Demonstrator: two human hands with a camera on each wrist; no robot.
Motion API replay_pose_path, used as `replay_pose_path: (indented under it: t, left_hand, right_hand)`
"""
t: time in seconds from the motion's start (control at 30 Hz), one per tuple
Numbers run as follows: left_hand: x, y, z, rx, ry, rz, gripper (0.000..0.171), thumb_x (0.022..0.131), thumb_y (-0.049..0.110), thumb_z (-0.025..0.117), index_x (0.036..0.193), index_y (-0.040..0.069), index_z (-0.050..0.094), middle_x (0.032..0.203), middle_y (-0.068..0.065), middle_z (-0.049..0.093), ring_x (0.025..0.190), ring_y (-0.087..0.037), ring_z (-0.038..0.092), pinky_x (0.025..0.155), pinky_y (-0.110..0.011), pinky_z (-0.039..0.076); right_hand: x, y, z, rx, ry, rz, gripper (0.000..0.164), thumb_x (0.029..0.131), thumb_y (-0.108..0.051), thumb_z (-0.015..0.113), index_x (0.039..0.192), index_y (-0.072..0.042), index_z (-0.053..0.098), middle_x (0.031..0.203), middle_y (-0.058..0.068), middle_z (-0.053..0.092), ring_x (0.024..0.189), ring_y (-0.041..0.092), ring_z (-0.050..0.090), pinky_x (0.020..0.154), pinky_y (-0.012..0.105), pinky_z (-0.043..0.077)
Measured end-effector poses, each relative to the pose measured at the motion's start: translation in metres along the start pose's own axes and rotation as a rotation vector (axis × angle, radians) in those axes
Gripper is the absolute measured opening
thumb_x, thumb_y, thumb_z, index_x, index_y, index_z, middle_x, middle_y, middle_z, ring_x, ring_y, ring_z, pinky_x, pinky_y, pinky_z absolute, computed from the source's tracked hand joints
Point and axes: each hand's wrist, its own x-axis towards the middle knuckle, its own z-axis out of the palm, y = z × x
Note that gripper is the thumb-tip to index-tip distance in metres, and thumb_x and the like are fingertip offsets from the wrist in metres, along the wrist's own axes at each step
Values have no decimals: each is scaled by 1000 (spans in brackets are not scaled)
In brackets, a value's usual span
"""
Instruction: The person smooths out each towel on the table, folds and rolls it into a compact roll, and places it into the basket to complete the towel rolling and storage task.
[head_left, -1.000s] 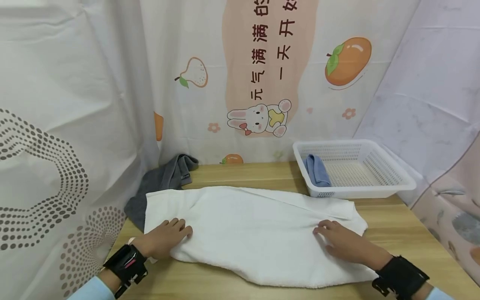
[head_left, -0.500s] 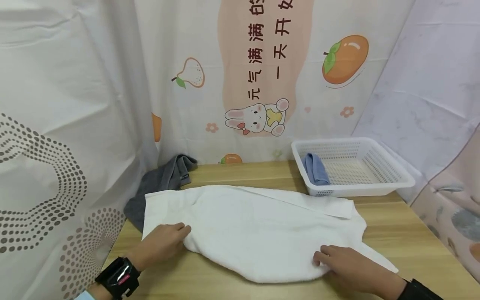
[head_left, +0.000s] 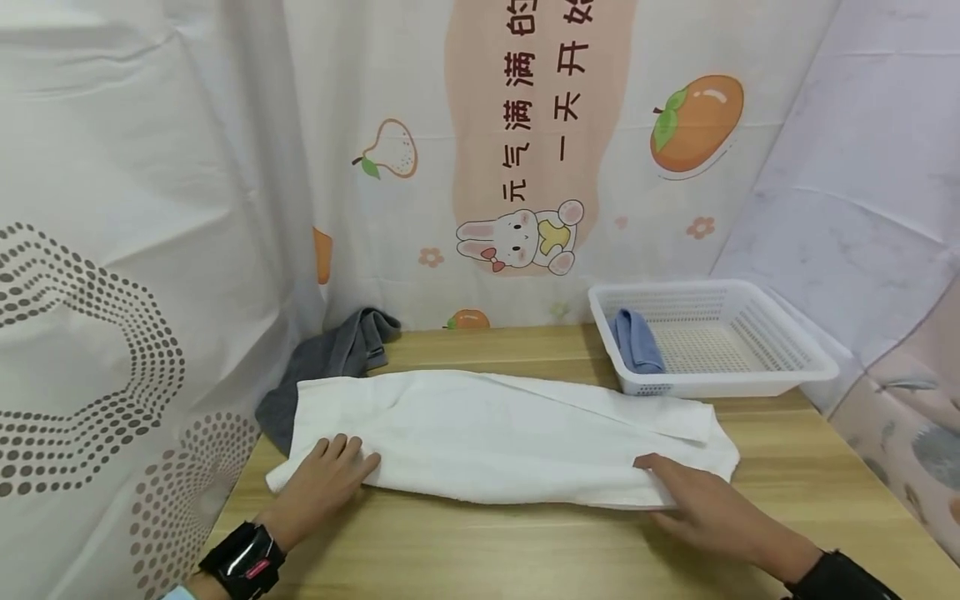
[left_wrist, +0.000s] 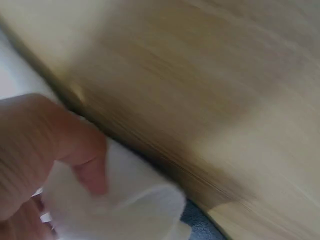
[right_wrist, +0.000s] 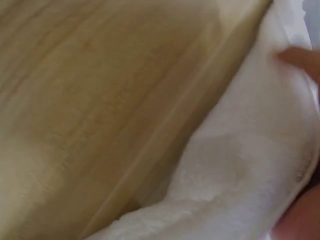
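Note:
A white towel (head_left: 495, 442) lies in a long, folded strip across the middle of the table in the head view. My left hand (head_left: 326, 483) holds its near edge by the left end. In the left wrist view the thumb (left_wrist: 92, 170) presses into the bunched white cloth (left_wrist: 135, 200). Toward the right end, my right hand (head_left: 705, 508) grips the same near edge, fingers on top. The right wrist view shows the towel's border (right_wrist: 230, 150) between a finger (right_wrist: 302, 62) and the thumb side at the frame's edge, both partly cut off.
Behind the towel's left end lies a crumpled dark grey cloth (head_left: 322, 358). A white plastic basket (head_left: 750, 383) stands at the back right, with a folded blue cloth (head_left: 637, 342) inside. Printed curtains (head_left: 405, 242) border the wooden table (head_left: 480, 550) at the back and sides.
The towel's near edge has moved away from me and turned inward, so the strip is narrower. My right hand went down to that edge, then forward with it; the left hand shifted slightly.

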Motion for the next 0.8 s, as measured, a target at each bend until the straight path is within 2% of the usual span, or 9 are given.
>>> replay_pose_path:
  t: [0.17,0.27,0.3,0.37,0.43,0.53,0.6,0.7,0.8]
  left_hand:
    - [1,1,1,39,-18,-31,43,113,18,6,111,10,49,90,-14,46,77,-29,47,62,-38,41]
    - [2,0,-4,-14,-77,-34,11,108,15,40,112,9,49,90,-14,49,79,-30,50,63,-40,45]
    - [2,-1,-7,-35,-100,-36,10,103,12,52,112,9,50,89,-14,50,79,-30,51,63,-40,46]
    - [3,-4,-13,-90,-146,-48,33,87,6,74,112,9,53,87,-12,52,77,-29,53,62,-40,48]
    - [5,-10,-21,-153,-195,-72,46,77,-2,84,113,10,57,84,-10,55,74,-27,56,60,-40,49]
    - [8,-26,-35,-261,-246,-130,46,71,-10,80,109,12,65,81,-5,59,69,-24,59,57,-38,49]
    - [10,-40,-46,-354,-271,-176,38,72,-12,74,99,14,68,78,0,61,65,-19,58,56,-35,47]
    - [7,-58,-58,-526,-301,-206,33,77,-14,65,77,19,64,70,9,59,60,-6,51,55,-28,42]
    - [-1,-69,-64,-755,-411,-197,40,79,-16,58,64,20,51,61,15,44,55,-1,34,52,-24,35]
  right_hand:
    - [1,3,-2,19,54,-62,77,63,8,85,130,-17,54,121,-10,61,91,-1,58,79,12,44]
    - [0,7,-3,30,75,-94,77,62,10,86,128,-20,58,120,-12,62,94,1,61,84,9,42]
    - [0,9,-3,30,80,-111,74,64,8,86,127,-20,60,119,-13,63,96,3,63,87,9,42]
    - [-1,12,-4,29,97,-147,61,71,3,86,123,-21,64,116,-14,66,100,5,65,90,10,42]
    - [-2,15,-6,38,127,-182,46,79,-3,84,119,-20,68,112,-13,68,99,7,66,91,10,42]
    - [-2,17,-12,129,140,-181,36,86,0,78,115,-20,71,107,-13,69,95,6,66,88,10,43]
    - [-3,18,-19,214,130,-157,39,86,5,75,113,-22,71,105,-14,69,93,4,64,83,10,44]
    - [-4,17,-30,393,41,-115,43,90,12,68,112,-25,68,100,-15,67,88,1,61,73,14,44]
    - [-6,14,-35,559,-95,-151,36,95,8,65,110,-25,66,97,-12,65,85,1,59,69,18,46]
